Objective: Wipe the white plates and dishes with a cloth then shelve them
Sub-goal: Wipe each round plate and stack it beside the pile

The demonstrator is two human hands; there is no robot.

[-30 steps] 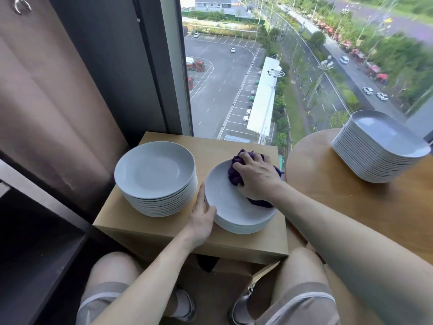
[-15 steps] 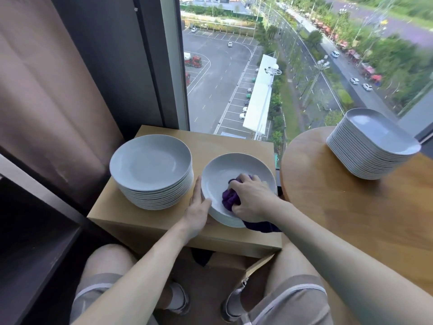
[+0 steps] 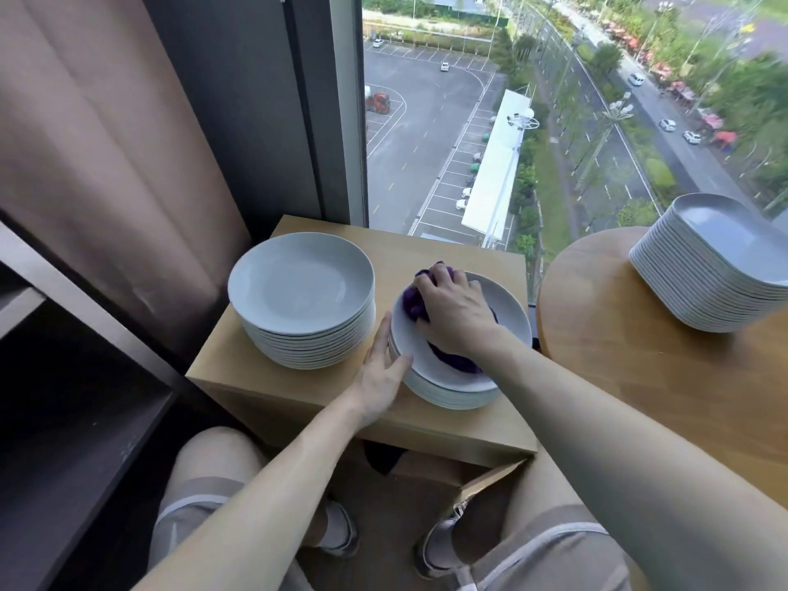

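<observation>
Two stacks of round white plates stand on a small wooden box table [image 3: 307, 390]. The left stack [image 3: 305, 300] is taller. On the top plate of the right stack [image 3: 509, 313] my right hand [image 3: 456, 311] presses a purple cloth [image 3: 415, 298], fingers closed over it. My left hand [image 3: 381, 368] rests against the left rim of that stack, fingers flat along the edge. A third stack of squarish white dishes [image 3: 716, 266] sits on the round wooden table [image 3: 639, 360] at the right.
A dark shelf unit [image 3: 72, 403] stands at the left, beside a brown curtain [image 3: 106, 155]. A floor-to-ceiling window [image 3: 511, 121] lies straight behind the box table. My knees and shoes are below the table's front edge.
My right hand has swept the purple cloth from the plate's near side back up toward its far left part. The left hand stays at the stack's rim.
</observation>
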